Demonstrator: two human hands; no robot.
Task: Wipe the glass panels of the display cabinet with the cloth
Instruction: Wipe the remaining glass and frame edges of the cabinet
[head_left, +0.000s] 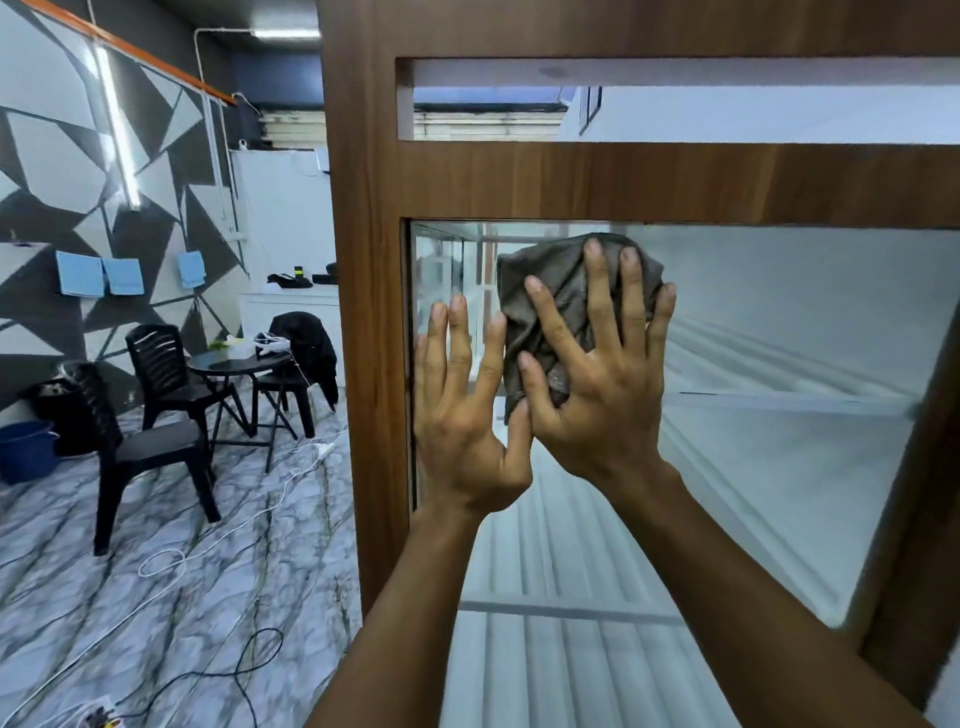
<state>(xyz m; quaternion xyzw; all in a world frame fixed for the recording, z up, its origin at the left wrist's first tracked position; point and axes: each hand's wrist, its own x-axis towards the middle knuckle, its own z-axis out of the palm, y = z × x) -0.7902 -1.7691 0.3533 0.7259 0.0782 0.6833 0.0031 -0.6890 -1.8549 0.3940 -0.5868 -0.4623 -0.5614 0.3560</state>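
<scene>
Both forearms were raised to the glass panel (779, 364) of the display cabinet (363, 260). The right hand (597, 395) was laid flat, fingers spread and nearly straight, on the crumpled grey cloth (556, 291), pressed against the panel's upper left. The left hand (462, 415) was set just beside it, fingers straight against the glass.

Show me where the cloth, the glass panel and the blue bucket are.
cloth (563, 265): head view, on its crumpled upper fold.
glass panel (779, 322): head view, on bare glass right of the cloth.
blue bucket (26, 452): head view, on its front wall, far left on the floor.
</scene>
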